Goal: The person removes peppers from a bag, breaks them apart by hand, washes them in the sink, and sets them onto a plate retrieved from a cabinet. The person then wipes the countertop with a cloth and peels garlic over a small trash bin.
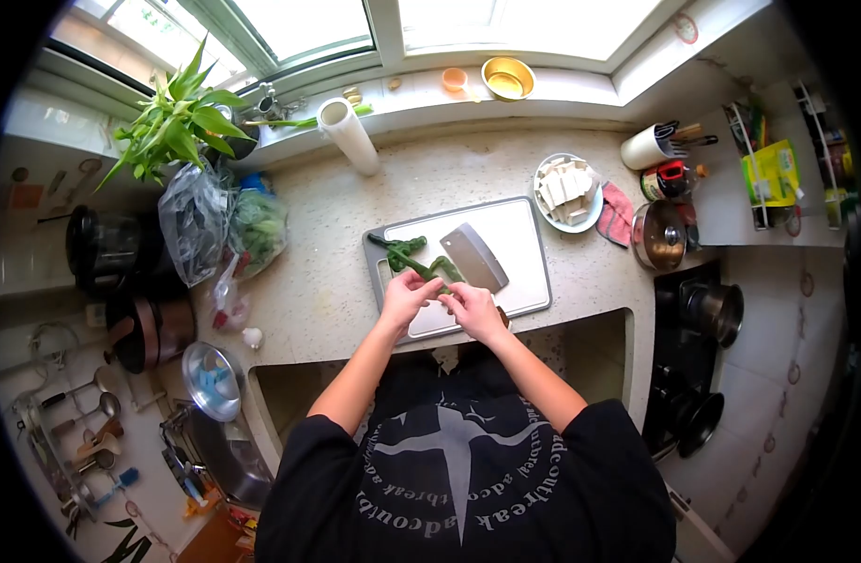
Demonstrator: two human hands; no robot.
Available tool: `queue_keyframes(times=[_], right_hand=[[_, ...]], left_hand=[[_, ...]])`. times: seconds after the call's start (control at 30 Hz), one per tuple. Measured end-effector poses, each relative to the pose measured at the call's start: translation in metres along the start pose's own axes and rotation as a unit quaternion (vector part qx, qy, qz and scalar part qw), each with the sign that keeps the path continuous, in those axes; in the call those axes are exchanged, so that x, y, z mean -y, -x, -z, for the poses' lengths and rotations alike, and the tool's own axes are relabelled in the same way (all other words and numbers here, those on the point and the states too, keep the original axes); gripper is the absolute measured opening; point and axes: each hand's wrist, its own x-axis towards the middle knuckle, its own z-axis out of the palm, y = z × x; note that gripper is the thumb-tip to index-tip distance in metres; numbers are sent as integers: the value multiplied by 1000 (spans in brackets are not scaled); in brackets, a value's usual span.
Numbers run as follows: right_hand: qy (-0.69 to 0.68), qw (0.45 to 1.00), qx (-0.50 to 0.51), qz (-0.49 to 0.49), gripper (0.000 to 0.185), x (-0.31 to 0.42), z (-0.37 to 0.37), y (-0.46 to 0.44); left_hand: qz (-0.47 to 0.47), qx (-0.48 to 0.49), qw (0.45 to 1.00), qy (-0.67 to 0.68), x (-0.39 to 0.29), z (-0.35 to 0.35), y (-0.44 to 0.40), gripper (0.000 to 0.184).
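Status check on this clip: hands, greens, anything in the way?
Left hand and right hand both gripping green vegetable. Vegetable above cutting board. Cleaver on board, close to right hand.

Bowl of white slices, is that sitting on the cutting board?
No, the bowl stands on the countertop, beside the cutting board.

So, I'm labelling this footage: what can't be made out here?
In the head view:
Held green vegetable: partly covered by the left hand and right hand.
Cleaver: handle largely behind the right hand.
Yellow packet: print too small.
Bagged greens: blurred by plastic.
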Motion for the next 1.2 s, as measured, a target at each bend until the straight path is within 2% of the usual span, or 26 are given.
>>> queue_keyframes(times=[0.03, 0.1, 0.13, 0.17, 0.23, 0.27, 0.37, 0.4, 0.5, 0.63, 0.7, 0.83, 1.0, 1.1, 1.17, 1.2], right_hand=[[8, 1000, 4, 1, 23, 3, 2, -3], [25, 1000, 11, 2, 24, 7, 7, -5], [94, 995, -11, 32, 24, 13, 11, -5], [113, 993, -8, 44, 25, 14, 14, -5], [149, 987, -1, 67, 27, 14, 17, -4], [142, 987, 5, 81, 25, 17, 18, -3], [134, 983, 21, 120, 21, 26, 22, 0], [141, 981, 23, 131, 22, 29, 24, 0], [228, 958, 50, 168, 22, 42, 38, -3], [297, 932, 88, 191, 23, 48, 48, -6], [275, 932, 97, 215, 23, 42, 51, -9], [225, 940, 107, 234, 20, 38, 50, -9], [109, 976, 51, 183, 15, 30, 32, -1], [-34, 995, 36, 84, 21, 11, 17, -1], [-134, 990, 45, 30, 24, 8, 12, -1], [-228, 970, 76, -32, 24, 3, 11, -1]], left_hand=[[10, -10, 1000, -16, -7, 1, 5, 28], [-4, -2, 971, -238, -20, 12, 13, 26], [-12, 2, 938, -346, -26, 17, 15, 26], [-159, -31, 916, -367, -27, 20, 18, 24], [-438, -94, 807, -384, -40, 21, 34, 23], [-508, -79, 744, -427, -58, 19, 41, 25], [-521, -11, 667, -532, -52, 23, 35, 28], [-403, 97, 731, -542, -53, 27, 32, 27], [-300, 118, 780, -536, -54, 22, 32, 25], [-301, 130, 791, -516, -49, 18, 31, 24], [-279, 148, 797, -514, -54, 19, 32, 25], [-318, 187, 819, -440, -42, 25, 23, 24], [-341, 212, 861, -313, -19, 23, 14, 20], [-285, 221, 903, -234, -8, 19, 15, 19], [-185, 231, 944, -148, -4, 19, 21, 21], [-133, 235, 957, -104, -3, 19, 23, 22]])
